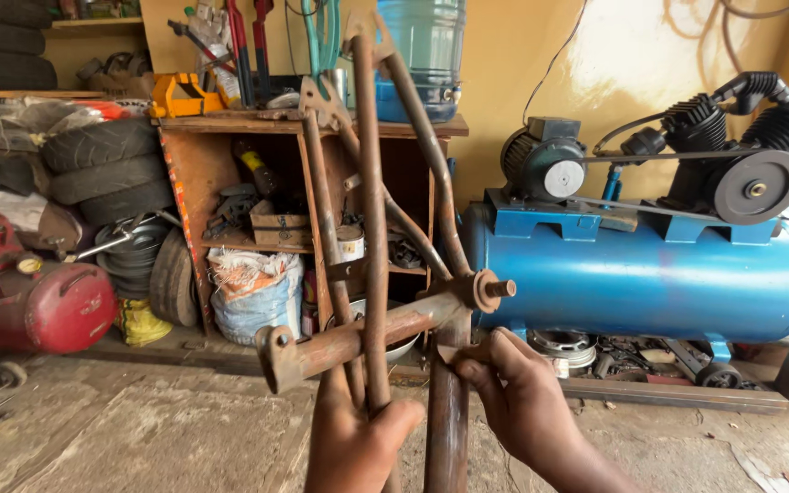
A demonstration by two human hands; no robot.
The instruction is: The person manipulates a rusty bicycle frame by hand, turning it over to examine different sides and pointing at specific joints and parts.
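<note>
A rusty brown bicycle frame (372, 228) stands upside down in front of me, its thin stays rising to the top of the view and its bottom bracket (486, 290) sticking out to the right. My left hand (353, 436) is shut around the thin stays low down, just below the short thick tube (340, 345). My right hand (513, 388) pinches a small piece of sandpaper (449, 354) against the thick vertical tube (447, 411) below the bottom bracket.
A blue air compressor (641, 265) with black motor and belt wheel stands right behind the frame. A cluttered wooden shelf (257, 183), stacked tyres (107, 169), a red tank (43, 306) and a white sack (253, 297) lie to the left. The floor is dusty concrete (139, 429).
</note>
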